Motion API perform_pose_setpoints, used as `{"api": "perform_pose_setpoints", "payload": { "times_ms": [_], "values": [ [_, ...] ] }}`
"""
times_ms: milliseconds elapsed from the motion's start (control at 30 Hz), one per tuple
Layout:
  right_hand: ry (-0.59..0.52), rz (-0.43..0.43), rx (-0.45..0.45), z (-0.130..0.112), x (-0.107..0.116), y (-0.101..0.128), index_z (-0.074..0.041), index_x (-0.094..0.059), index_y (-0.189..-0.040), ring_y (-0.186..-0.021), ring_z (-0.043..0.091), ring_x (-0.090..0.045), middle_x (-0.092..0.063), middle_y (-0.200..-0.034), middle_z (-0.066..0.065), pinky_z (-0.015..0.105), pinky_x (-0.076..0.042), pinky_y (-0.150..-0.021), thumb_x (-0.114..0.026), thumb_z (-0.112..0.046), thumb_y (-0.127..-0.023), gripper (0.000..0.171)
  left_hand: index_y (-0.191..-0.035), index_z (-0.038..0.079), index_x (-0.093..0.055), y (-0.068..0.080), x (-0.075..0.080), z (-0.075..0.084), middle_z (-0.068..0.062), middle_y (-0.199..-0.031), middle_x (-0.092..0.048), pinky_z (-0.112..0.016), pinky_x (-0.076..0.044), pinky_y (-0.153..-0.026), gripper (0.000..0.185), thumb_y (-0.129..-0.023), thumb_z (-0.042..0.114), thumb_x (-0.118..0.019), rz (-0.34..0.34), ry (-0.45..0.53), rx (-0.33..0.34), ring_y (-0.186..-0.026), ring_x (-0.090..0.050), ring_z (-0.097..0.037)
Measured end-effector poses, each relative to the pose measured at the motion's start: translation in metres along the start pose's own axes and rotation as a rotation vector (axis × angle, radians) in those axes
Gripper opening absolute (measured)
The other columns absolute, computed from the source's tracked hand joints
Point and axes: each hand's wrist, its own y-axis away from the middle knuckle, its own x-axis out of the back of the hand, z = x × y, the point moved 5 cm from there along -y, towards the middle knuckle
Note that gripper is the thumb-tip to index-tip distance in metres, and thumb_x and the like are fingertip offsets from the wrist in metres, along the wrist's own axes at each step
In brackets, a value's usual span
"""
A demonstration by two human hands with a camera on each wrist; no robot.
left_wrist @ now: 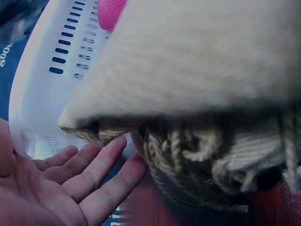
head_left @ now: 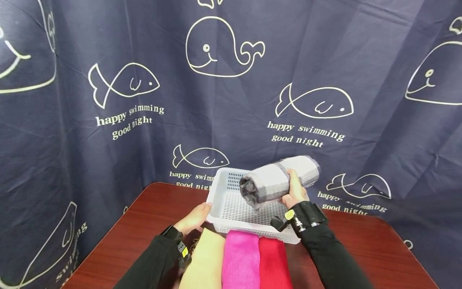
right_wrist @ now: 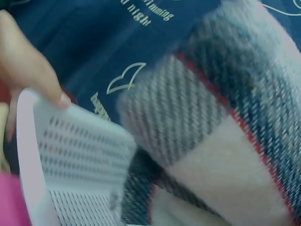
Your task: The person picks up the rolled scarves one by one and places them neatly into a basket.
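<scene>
In the head view my right hand (head_left: 294, 192) grips a rolled plaid scarf (head_left: 279, 180) in white and grey, tilted above the right part of a white plastic basket (head_left: 234, 224). Red lines run through the weave of the scarf (right_wrist: 211, 89) in the right wrist view. My left hand (head_left: 195, 218) holds the basket's near left corner. Its thumb lies on the rim, and the fingers (left_wrist: 101, 172) reach out low beside the corner in the left wrist view. Close to this hand is a folded cream scarf (head_left: 203, 261) with a twisted fringe.
Beside the cream scarf lie a folded magenta cloth (head_left: 241, 257) and a folded red cloth (head_left: 274, 261), in front of the basket. All rest on a reddish-brown table (head_left: 144, 224). A navy curtain (head_left: 231, 120) with whale and fish drawings hangs behind.
</scene>
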Motion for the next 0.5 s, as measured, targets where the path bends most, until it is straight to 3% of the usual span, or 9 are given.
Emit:
{"api": "perform_pose_setpoints", "payload": {
  "times_ms": [133,233,367,500],
  "values": [
    [-0.065,0.062,0.003,0.013,-0.011,-0.001,-0.007,-0.041,-0.124,-0.093,0.017,-0.047,-0.045,-0.119,0.005,0.036,-0.047,-0.075,-0.066,-0.035,-0.077,0.06,-0.132,-0.008,-0.04,-0.001,0.001,0.003,-0.027,-0.117,-0.055,-0.062,-0.05,-0.065,0.043,-0.104,0.023,-0.03,0.002,0.01,-0.012,-0.094,-0.058,-0.036],
    [-0.073,0.123,-0.004,0.024,-0.016,-0.003,-0.004,-0.03,-0.141,-0.1,0.019,-0.043,-0.036,-0.13,0.007,0.039,-0.044,-0.084,-0.065,-0.038,-0.077,0.08,-0.134,-0.008,-0.039,-0.001,0.001,0.005,-0.028,-0.12,-0.054,-0.063,-0.049,-0.065,0.043,-0.105,0.023,-0.03,-0.006,0.015,-0.021,-0.1,-0.056,-0.04],
    [-0.133,0.151,-0.044,0.04,-0.022,-0.005,-0.006,-0.027,-0.142,-0.107,0.023,-0.042,-0.035,-0.133,0.009,0.044,-0.041,-0.089,-0.064,-0.038,-0.078,0.081,-0.137,-0.006,-0.038,-0.001,0.001,0.005,-0.028,-0.125,-0.051,-0.064,-0.049,-0.066,0.044,-0.105,0.024,-0.031,-0.018,0.011,-0.024,-0.109,-0.053,-0.043],
    [-0.084,0.191,-0.037,0.052,-0.024,0.003,-0.002,-0.033,-0.14,-0.108,0.023,-0.04,-0.035,-0.134,0.011,0.036,-0.043,-0.086,-0.063,-0.045,-0.078,0.082,-0.139,-0.005,-0.035,0.0,0.002,0.004,-0.028,-0.127,-0.049,-0.065,-0.048,-0.066,0.045,-0.105,0.024,-0.031,-0.017,0.01,-0.021,-0.113,-0.049,-0.045]
  ]
}}
